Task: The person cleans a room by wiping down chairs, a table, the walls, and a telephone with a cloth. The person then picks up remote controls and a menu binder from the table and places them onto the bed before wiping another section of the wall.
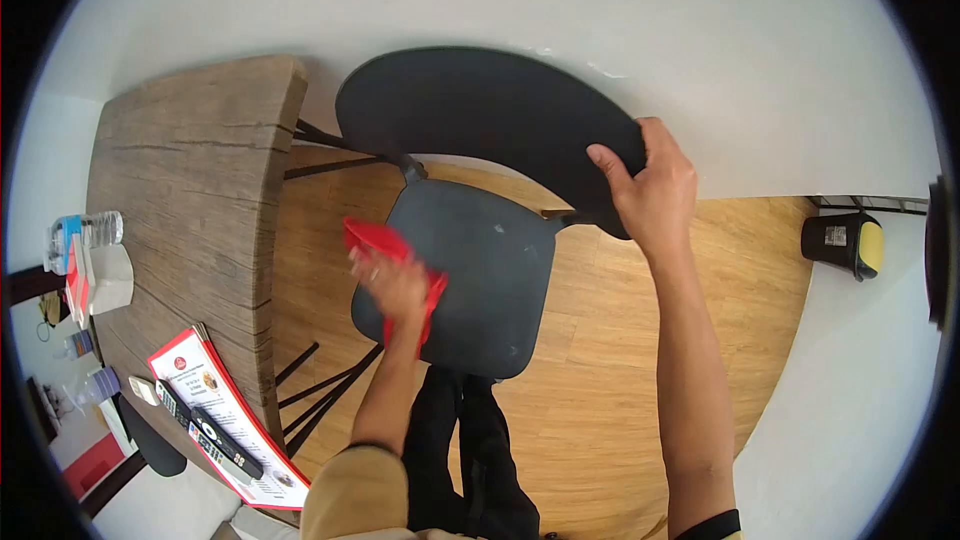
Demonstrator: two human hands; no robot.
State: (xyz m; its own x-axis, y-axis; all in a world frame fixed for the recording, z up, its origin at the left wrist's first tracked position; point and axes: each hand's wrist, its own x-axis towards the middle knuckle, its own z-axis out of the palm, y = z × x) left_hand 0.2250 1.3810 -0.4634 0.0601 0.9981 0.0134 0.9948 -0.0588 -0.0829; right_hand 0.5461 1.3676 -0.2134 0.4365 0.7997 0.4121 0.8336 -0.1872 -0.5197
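A dark grey chair has its seat [485, 265] in the middle of the view and its wide curved backrest [470, 105] above, close to the white wall. My right hand [655, 185] grips the right end of the backrest, thumb on the near face and fingers over the edge. At the left side of the seat, my left hand [388, 285] is closed on a red cloth [375, 237], blurred by motion. Part of the cloth hangs below the hand over the seat's edge. A few pale marks show on the seat.
A wooden table [190, 160] stands at left, with a bottle [100, 229], a white box [110, 278], menu sheets [185, 358] and remote controls [225, 443]. A black and yellow bin [843, 243] is by the right wall. My legs [465, 450] are below the seat.
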